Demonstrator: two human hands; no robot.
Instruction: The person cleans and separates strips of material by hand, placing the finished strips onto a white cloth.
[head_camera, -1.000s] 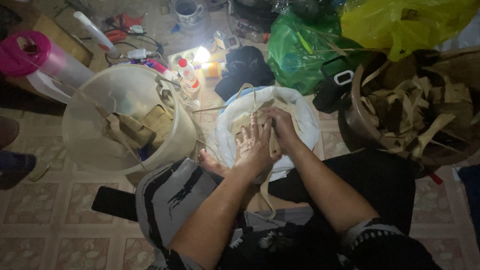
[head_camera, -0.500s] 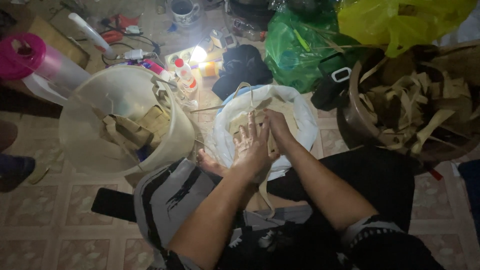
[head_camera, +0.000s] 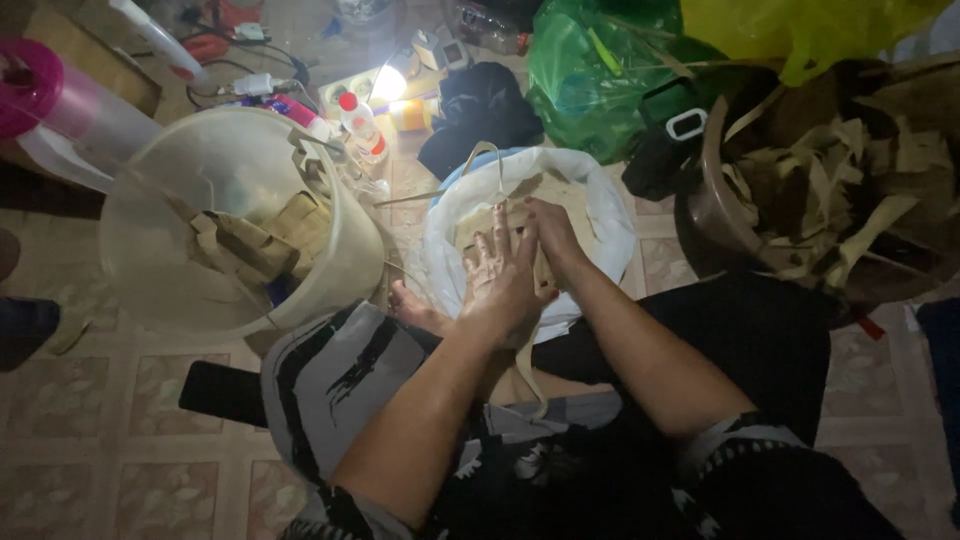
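Seated on tiled floor: left hand (head_camera: 503, 280) spread flat, right hand (head_camera: 553, 240) closed alongside, pinning pale strip (head_camera: 528, 355) over white-lined bowl (head_camera: 605, 215), keeping it taut. Clear bucket (head_camera: 150, 220) left of hands.

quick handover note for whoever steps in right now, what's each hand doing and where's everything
Left hand: flat, fingers spread, pressing on the tan strips in the white-lined basin.
Right hand: beside it, touching the left, also on the strips; its grip is hidden.
One long strip trails from under the hands down to the lap.
White bucket, to the left, holds folded tan pieces.
Dark tub, to the right, is piled with loose strips.
Done: a batch of folded pieces sits in the bucket.
Left: the strip in hand and the loose pile in the tub.
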